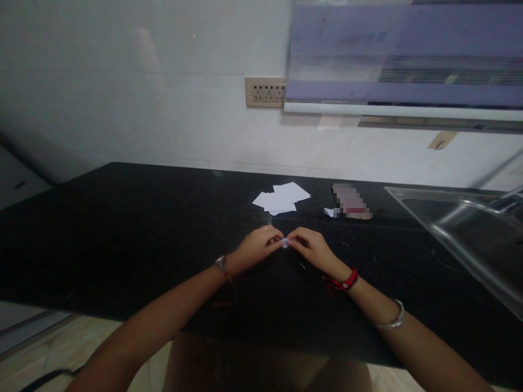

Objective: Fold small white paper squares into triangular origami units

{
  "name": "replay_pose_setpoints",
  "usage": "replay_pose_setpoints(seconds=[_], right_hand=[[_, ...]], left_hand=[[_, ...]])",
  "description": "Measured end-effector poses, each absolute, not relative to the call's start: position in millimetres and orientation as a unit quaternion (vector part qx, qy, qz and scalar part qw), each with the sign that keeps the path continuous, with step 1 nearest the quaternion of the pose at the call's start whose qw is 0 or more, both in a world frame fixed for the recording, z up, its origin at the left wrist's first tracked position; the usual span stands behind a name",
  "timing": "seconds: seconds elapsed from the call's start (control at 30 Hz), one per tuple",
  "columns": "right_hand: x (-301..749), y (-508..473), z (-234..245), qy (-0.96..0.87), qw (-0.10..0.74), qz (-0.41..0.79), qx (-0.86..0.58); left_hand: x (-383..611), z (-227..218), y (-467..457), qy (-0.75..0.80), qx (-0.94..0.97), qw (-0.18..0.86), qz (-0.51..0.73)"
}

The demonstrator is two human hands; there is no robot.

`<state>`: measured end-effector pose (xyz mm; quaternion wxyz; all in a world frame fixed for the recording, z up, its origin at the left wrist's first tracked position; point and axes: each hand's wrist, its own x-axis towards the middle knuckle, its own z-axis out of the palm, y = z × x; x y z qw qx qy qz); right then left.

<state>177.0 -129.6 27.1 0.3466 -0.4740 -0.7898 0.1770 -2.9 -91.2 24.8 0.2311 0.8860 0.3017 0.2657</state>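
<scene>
My left hand and my right hand meet over the black countertop, fingertips pinched together on a small white folded paper piece. Both hands are closed on it, and most of the piece is hidden by my fingers. A loose pile of white paper squares lies just beyond my hands. A tiny folded white scrap sits to the right of that pile. I wear a watch on the left wrist, and a red band and a metal bangle on the right arm.
A blurred-out small object lies beside the scrap. A steel sink is set into the counter at the right. A wall socket and a purple-and-white shelf are on the tiled wall behind.
</scene>
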Motion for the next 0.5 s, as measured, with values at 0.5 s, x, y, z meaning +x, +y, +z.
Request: replay_pose_setpoints(seconds=[0.5], right_hand=[[172.4,-133.2,30.5,-0.745,0.415,0.196,-0.484]], left_hand=[[-0.8,30.8,-94.2,0.294,0.863,0.23,0.341]])
